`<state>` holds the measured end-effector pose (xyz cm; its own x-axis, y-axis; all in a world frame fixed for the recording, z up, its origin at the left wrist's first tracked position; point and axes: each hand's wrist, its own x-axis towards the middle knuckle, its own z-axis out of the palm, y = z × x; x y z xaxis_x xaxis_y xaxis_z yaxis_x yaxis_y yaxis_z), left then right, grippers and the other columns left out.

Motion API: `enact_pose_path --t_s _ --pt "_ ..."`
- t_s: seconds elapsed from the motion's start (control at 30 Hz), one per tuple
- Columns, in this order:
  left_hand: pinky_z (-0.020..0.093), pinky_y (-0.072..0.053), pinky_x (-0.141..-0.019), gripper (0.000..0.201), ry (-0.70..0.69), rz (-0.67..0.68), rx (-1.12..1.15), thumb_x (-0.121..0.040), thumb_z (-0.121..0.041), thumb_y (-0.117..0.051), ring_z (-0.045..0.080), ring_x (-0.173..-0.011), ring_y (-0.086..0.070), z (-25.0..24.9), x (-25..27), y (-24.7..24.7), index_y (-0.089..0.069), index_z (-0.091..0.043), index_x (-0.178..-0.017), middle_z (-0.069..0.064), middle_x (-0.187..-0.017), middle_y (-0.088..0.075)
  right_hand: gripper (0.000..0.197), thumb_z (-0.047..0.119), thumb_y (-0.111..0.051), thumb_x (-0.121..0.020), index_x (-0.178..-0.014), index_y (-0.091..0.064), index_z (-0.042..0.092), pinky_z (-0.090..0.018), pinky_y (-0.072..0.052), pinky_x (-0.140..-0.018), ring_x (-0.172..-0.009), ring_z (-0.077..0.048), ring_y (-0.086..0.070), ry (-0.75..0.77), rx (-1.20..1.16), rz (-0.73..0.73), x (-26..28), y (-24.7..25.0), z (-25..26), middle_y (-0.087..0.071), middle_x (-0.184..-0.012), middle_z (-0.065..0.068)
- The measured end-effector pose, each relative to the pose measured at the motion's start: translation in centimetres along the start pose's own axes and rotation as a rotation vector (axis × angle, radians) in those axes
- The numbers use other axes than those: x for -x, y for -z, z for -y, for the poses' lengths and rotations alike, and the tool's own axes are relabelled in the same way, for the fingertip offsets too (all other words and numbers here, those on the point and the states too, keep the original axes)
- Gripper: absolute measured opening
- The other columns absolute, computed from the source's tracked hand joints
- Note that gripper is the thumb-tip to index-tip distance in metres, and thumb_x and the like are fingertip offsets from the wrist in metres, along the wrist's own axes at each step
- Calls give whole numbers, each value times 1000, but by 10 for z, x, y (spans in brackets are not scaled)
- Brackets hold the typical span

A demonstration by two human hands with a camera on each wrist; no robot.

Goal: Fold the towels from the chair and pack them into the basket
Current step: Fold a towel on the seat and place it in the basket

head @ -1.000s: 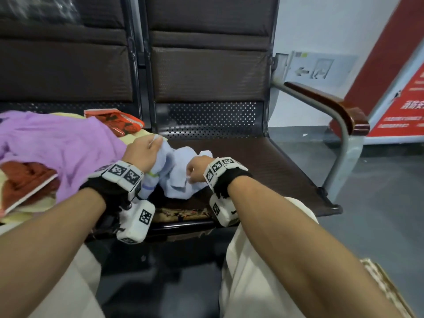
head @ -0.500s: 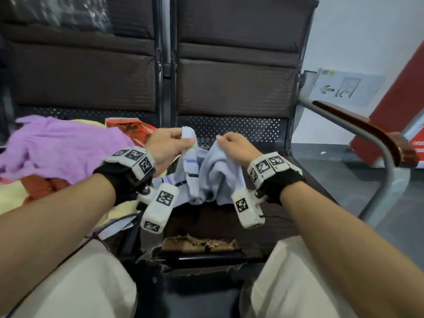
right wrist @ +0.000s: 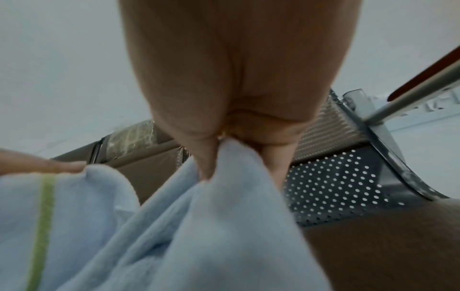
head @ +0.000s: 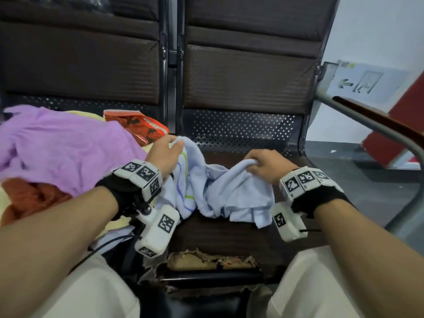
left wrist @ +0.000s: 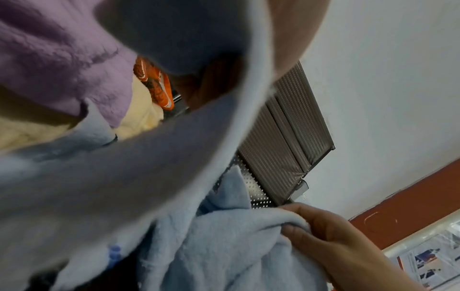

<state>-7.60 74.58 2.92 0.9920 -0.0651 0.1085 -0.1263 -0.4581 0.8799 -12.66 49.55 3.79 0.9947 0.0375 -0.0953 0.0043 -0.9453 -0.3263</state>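
Note:
A light blue towel [head: 224, 191] with green and blue stripes hangs crumpled between both hands over the brown chair seat [head: 220, 232]. My left hand [head: 166, 150] pinches one edge near the seat's left side. My right hand [head: 261, 162] grips another edge further right. In the right wrist view, thumb and fingers [right wrist: 206, 157] clamp a fold of the blue towel [right wrist: 199, 226]. The left wrist view shows the blue towel [left wrist: 124, 187] draped close over the lens and the right hand [left wrist: 331, 236] holding it. No basket is in view.
A purple towel [head: 64, 148] lies heaped on the left seat over yellow [head: 82, 114] and rust-coloured cloth [head: 29, 196], with an orange printed packet [head: 137, 125] behind. A metal armrest with a wooden top [head: 378, 120] stands at the right. The seat's front edge [head: 206, 262] is torn.
Both hands have lifted the blue towel off the seat and then drawn apart, spreading it wider between them. The camera view has shifted left and closer.

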Motion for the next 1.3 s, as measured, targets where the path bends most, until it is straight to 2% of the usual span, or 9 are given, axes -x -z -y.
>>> enact_pose_path --t_s 0.17,0.3,0.43,0.57,0.73,0.87,0.97,1.13,1.3 --pt "23 -47 -71 14 133 94 183 -88 -16 -58 19 -76 -57 -16 8 6 -63 -7 -98 11 -91 -60 20 18 -51 -93 -80 -66 12 -35 -47 -71 -79 -22 -58 -130 -455 -237 8 12 -1 -67 -85 -11" --pt "31 -38 -62 10 237 164 400 -76 1 -53 23 -69 -46 -28 20 10 -56 -6 -70 10 -67 -46 12 21 -61 -86 -81 -71 17 -28 -43 -69 -79 -15 -57 -89 -258 74 23 13 3 -65 -80 2" --pt "35 -54 -78 23 175 264 400 -83 10 -55 27 -83 -63 -27 30 7 -67 4 -102 16 -87 -66 36 46 -59 -87 -97 -68 12 -36 -55 -80 -87 -19 -66 -168 -166 175 18 -11 11 -68 -90 -1" --pt "45 -48 -98 24 160 194 268 -86 -1 -62 32 -105 -63 -19 30 6 -68 -2 -109 18 -107 -67 33 36 -56 -91 -113 -57 11 -28 -52 -58 -80 -23 -67 -310 -139 46 -4 -32 3 -66 -104 -9" --pt "39 -45 -97 22 32 146 72 -93 -14 -54 22 -97 -58 -8 24 9 -67 1 -104 13 -101 -65 65 41 -61 -86 -140 -40 14 -36 -43 -100 -122 -27 -51 -302 84 238 -26 -57 -10 -49 -139 -8" --pt "29 -41 -80 26 83 132 19 -95 -26 -52 19 -85 -53 -1 15 15 -65 -4 -93 12 -90 -59 18 29 -72 -77 -74 -58 19 -27 -47 -67 -74 -17 -57 -308 -39 178 -34 -62 -10 -58 -76 2" --pt "41 -49 -89 30 164 73 92 -92 -29 -53 27 -87 -61 1 10 16 -65 -2 -89 16 -92 -65 29 22 -76 -72 -58 -51 18 -22 -40 -52 -57 -14 -53 -335 -312 16 -36 -53 -6 -54 -54 4" --pt "46 -49 -89 18 199 -29 288 -88 -27 -58 22 -82 -56 -2 10 19 -64 -10 -85 14 -86 -61 10 17 -61 -88 -87 -52 13 -31 -45 -71 -78 -17 -52 -171 -646 -308 -26 -14 17 -56 -82 -3" --pt "28 -38 -99 34 27 -12 225 -86 -28 -65 14 -111 -51 -16 16 17 -60 -14 -117 0 -119 -57 42 -18 -62 -74 -60 -46 18 -14 -38 -58 -56 3 -43 273 -753 -424 15 19 50 -47 -63 6"
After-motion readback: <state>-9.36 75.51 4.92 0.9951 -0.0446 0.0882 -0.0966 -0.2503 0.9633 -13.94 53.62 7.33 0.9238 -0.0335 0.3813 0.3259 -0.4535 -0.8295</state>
